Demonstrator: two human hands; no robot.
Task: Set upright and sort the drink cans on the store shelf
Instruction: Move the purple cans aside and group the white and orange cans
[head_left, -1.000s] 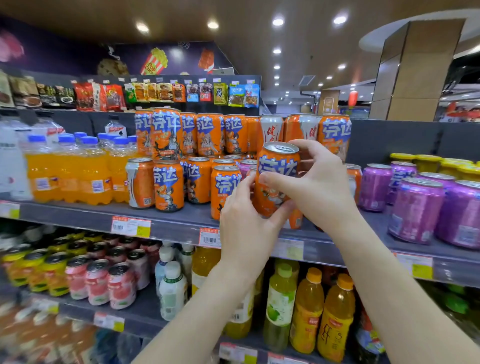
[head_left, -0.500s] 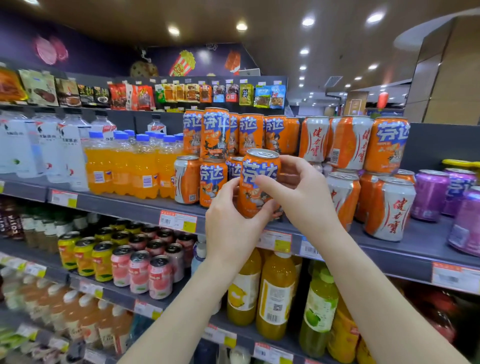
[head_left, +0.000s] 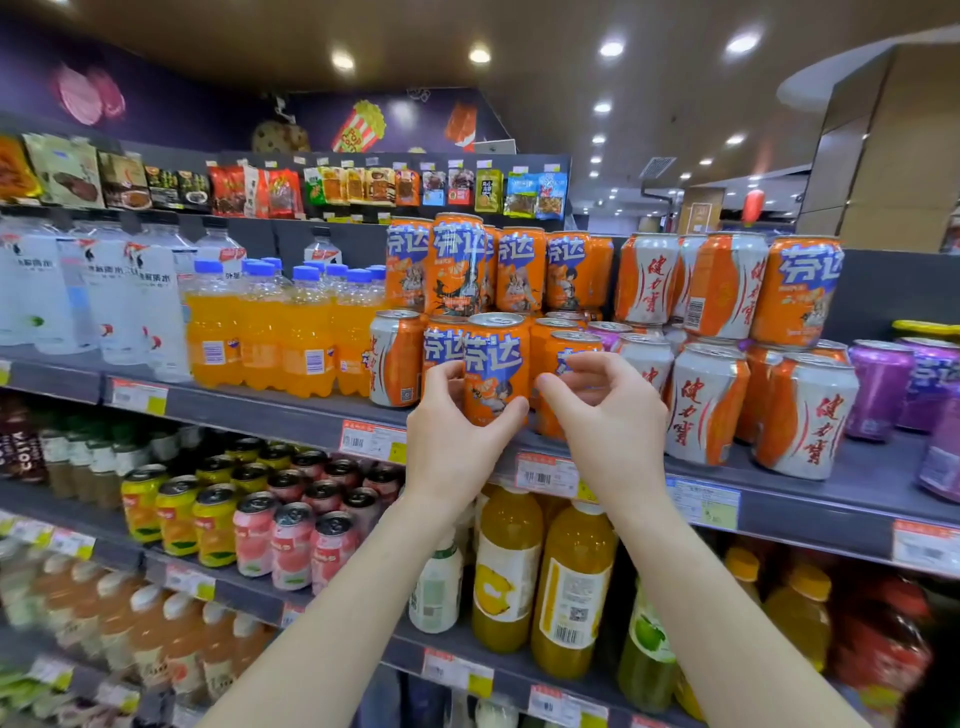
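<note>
The orange can stands upright at the front edge of the shelf, near the middle of its run, label facing out. The left hand grasps it low down, thumb across the lower front and fingers round its left side. The right hand is just beside it on the right, its fingers curled in front of a second orange can; whether they touch or grip that can I cannot tell.

Close behind, more orange cans carry an upper tier stacked on their lids. A white-and-orange can sits just left of the held one, among the orange sort, and a larger group of white-and-orange cans stands to the right, with purple cans beyond and orange-drink bottles to the left.

The main risk, as I judge it, is the stack: nudging the held can backward or sideways could knock the bottom row and bring the upper tier down. The can also stands close to the shelf's front edge, so letting go with it off balance could tip it off. A wrist swung right could topple the leaning white-and-orange cans.
</note>
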